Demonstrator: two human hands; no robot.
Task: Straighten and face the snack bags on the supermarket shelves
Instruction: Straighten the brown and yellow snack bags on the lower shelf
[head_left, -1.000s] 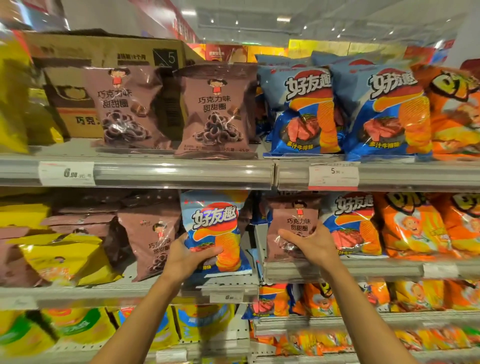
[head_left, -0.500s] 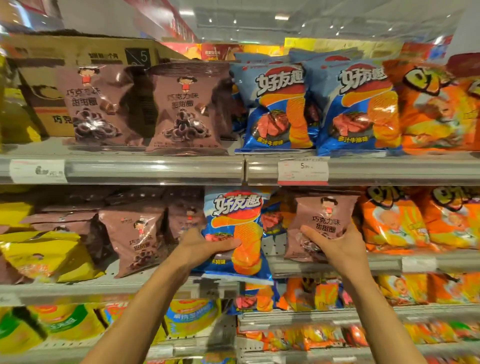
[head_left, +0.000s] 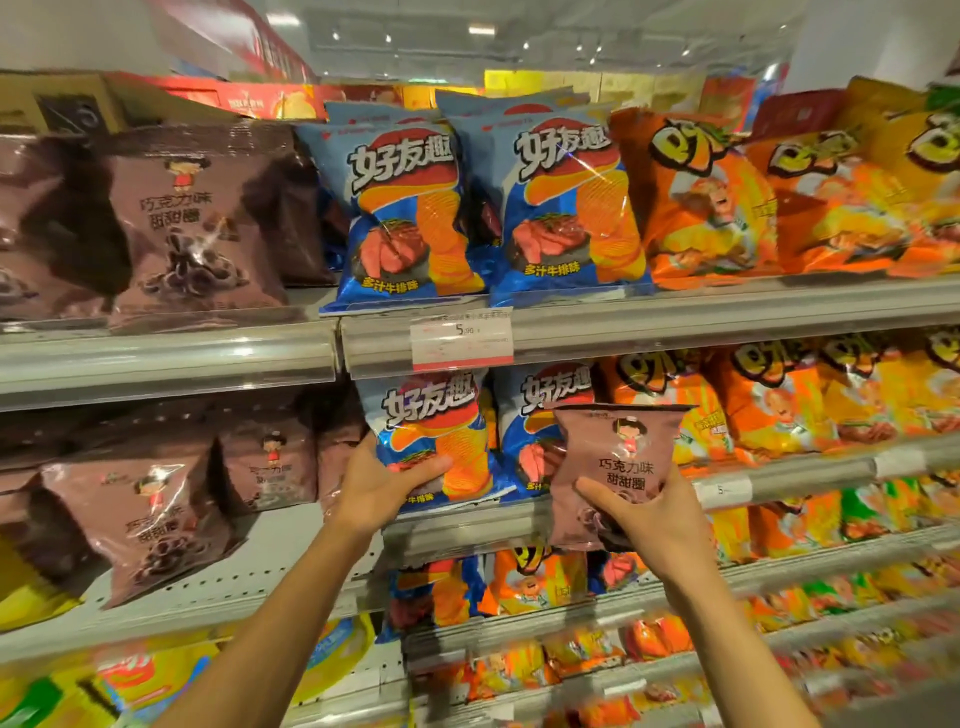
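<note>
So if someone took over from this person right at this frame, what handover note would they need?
Left hand: grips a blue chip bag by its lower left, upright at the second shelf, beside another blue bag.
Right hand: holds a brown chocolate-ring bag in front of the blue and orange bags, off the shelf.
Done: top shelf is faced, brown, blue, orange in groups.
Left: set the blue bag square in its row, then probably carry the brown bag left to the brown bags on the second shelf, which lean and need straightening.
</note>
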